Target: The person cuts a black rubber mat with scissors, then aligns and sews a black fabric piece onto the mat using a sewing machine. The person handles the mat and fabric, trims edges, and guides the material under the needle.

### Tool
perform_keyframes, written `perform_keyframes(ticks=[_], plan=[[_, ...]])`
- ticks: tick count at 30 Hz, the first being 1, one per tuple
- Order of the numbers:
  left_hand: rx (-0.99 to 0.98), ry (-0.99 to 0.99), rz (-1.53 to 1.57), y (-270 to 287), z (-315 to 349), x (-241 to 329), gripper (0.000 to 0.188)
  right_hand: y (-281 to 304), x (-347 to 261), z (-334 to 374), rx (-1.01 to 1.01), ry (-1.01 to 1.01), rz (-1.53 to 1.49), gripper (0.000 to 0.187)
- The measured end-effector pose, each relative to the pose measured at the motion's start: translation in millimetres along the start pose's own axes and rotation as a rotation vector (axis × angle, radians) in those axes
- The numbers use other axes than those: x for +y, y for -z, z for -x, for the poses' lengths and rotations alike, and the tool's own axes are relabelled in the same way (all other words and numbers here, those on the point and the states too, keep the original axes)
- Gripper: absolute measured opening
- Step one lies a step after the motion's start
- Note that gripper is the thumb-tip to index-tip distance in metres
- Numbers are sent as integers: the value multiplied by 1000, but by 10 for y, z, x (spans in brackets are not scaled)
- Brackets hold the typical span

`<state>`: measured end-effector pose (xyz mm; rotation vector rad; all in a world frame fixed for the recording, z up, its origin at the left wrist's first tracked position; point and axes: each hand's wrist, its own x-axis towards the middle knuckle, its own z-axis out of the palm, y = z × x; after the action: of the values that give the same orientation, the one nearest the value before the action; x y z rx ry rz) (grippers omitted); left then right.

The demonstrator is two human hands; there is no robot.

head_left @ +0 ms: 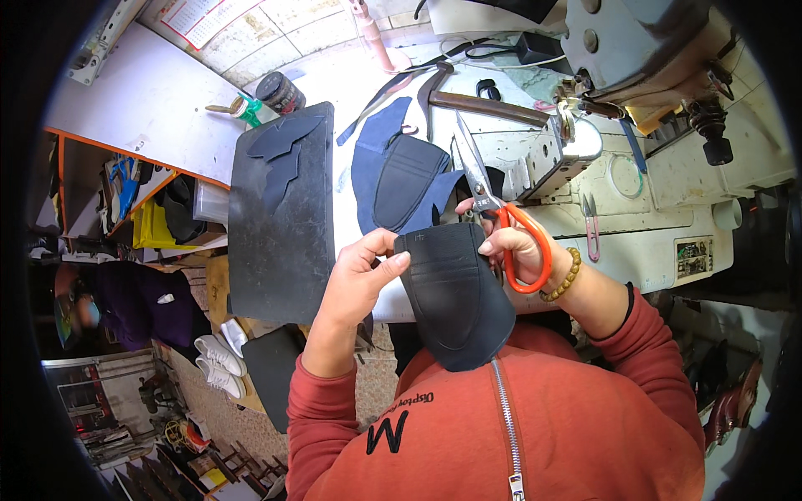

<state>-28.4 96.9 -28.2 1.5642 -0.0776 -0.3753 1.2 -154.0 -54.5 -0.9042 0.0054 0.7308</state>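
My left hand [361, 271] pinches the upper left edge of a dark navy fabric shoe piece [458, 299] held up in front of my chest. My right hand [511, 250] touches the piece's upper right corner while gripping orange-handled scissors [494, 200], blades pointing up and away. A bead bracelet [565, 275] circles my right wrist. More dark blue cut pieces [399, 171] lie on the white table just beyond my hands.
A black board [280, 234] with dark cut shapes lies at left. A sewing machine [643, 75] stands at right, small pink snips [591, 225] on its base. A glue pot [280, 90] sits at the back. Another person [117, 305] is at far left.
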Motion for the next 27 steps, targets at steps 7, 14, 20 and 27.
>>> perform_keyframes(ticks=[7, 14, 20, 27], plan=[[79, 27, 101, -67, 35, -25, 15, -68, -25, 102, 54, 57, 100, 53], [112, 2, 173, -105, 53, -52, 11, -152, -91, 153, 78, 90, 148, 57], [30, 44, 203, -203, 60, -76, 19, -126, -45, 200, 91, 102, 159, 50], [76, -42, 212, -59, 47, -20, 15, 203, -224, 499, 166, 325, 1151, 55]])
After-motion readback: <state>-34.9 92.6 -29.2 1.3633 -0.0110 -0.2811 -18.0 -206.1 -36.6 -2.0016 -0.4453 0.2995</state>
